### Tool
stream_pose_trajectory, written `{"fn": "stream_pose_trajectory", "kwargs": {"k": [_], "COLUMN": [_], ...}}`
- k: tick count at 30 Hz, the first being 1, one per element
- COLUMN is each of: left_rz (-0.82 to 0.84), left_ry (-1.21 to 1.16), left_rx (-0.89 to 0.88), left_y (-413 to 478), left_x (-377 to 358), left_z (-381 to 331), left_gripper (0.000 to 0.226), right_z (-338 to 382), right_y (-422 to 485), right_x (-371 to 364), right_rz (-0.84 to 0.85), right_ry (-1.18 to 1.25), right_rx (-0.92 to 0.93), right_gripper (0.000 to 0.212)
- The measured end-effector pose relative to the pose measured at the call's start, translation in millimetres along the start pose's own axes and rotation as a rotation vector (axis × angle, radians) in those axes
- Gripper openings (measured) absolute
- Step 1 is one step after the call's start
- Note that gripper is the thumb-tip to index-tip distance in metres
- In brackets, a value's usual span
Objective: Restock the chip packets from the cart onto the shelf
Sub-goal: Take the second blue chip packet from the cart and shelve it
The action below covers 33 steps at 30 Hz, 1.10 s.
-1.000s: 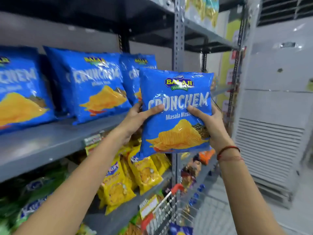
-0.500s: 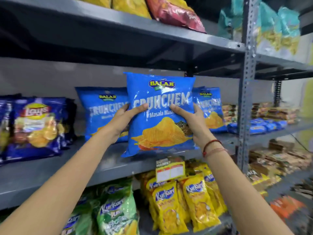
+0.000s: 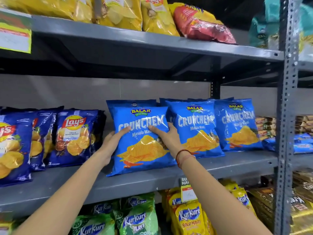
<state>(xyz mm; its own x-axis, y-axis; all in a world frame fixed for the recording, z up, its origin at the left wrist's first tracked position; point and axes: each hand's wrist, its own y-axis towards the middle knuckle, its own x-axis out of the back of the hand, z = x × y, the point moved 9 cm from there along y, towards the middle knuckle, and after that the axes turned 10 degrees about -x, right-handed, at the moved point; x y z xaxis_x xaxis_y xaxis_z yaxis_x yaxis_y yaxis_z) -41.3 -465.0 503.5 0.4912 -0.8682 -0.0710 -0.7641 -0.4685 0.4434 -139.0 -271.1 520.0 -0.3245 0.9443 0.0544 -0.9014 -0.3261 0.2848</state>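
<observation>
A bright blue Crunchem chip packet stands upright on the grey middle shelf, its bottom edge on the shelf board. My left hand grips its left side and my right hand grips its right side, thumbs across the front. Another blue packet of the same kind stands just behind it. Two more Crunchem packets stand to its right. The cart is out of view.
Dark blue Lay's packets fill the shelf to the left. Yellow and red packets lie on the shelf above. Green and yellow Kurkure packets hang below. A perforated grey upright bounds the bay at the right.
Both hands carried the packet from the air in front of the shelf inward and down until it rests on the shelf board. The view shifted left and up from the cart.
</observation>
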Motion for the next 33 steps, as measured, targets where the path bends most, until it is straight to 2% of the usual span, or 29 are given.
{"fn": "stream_pose_trajectory", "kwargs": {"k": [2, 5, 8, 10, 12, 15, 18, 21, 26, 29, 33], "left_rz": [0.005, -0.001, -0.124, -0.279, -0.4, -0.395, -0.25, -0.072, 0.358, 0.652, 0.949], "left_ry": [0.013, 0.051, 0.152, 0.333, 0.477, 0.521, 0.523, 0.504, 0.363, 0.372, 0.439], "left_rx": [0.025, 0.056, -0.002, -0.15, -0.379, -0.683, -0.861, -0.92, -0.694, -0.549, -0.415], "left_y": [0.6, -1.7, -7.7, -17.7, -44.3, -97.0, -145.6, -183.2, -231.4, -272.0, -337.6], "left_x": [-0.4, -1.9, 4.4, 12.7, 5.7, -35.7, -94.4, -156.1, -267.6, -329.2, -376.6], "left_z": [3.2, 5.0, -6.2, -26.6, -57.8, -88.0, -87.7, -57.6, 47.8, 128.4, 230.9], "left_gripper": [0.057, 0.068, 0.075, 0.079, 0.072, 0.056, 0.048, 0.042, 0.036, 0.035, 0.035], "right_z": [-4.3, -5.1, 5.3, 13.3, 19.2, 14.4, -10.2, -53.0, -156.6, -227.9, -322.8], "right_y": [1.9, -1.2, -16.9, -32.7, -54.5, -91.5, -128.9, -167.1, -240.8, -291.5, -357.0], "right_x": [-0.1, 1.7, 10.4, 24.1, 44.7, 87.3, 140.8, 196.0, 282.2, 322.9, 359.5], "right_rz": [-0.02, -0.03, -0.054, -0.1, -0.149, -0.23, -0.342, -0.459, -0.648, -0.732, -0.808], "right_ry": [-0.041, -0.089, -0.168, -0.237, -0.253, -0.192, -0.139, -0.156, -0.194, -0.203, -0.205], "right_rx": [-0.019, -0.009, 0.07, 0.135, 0.205, 0.26, 0.245, 0.155, -0.112, -0.322, -0.599], "right_gripper": [0.101, 0.096, 0.084, 0.082, 0.078, 0.066, 0.052, 0.043, 0.041, 0.04, 0.038]}}
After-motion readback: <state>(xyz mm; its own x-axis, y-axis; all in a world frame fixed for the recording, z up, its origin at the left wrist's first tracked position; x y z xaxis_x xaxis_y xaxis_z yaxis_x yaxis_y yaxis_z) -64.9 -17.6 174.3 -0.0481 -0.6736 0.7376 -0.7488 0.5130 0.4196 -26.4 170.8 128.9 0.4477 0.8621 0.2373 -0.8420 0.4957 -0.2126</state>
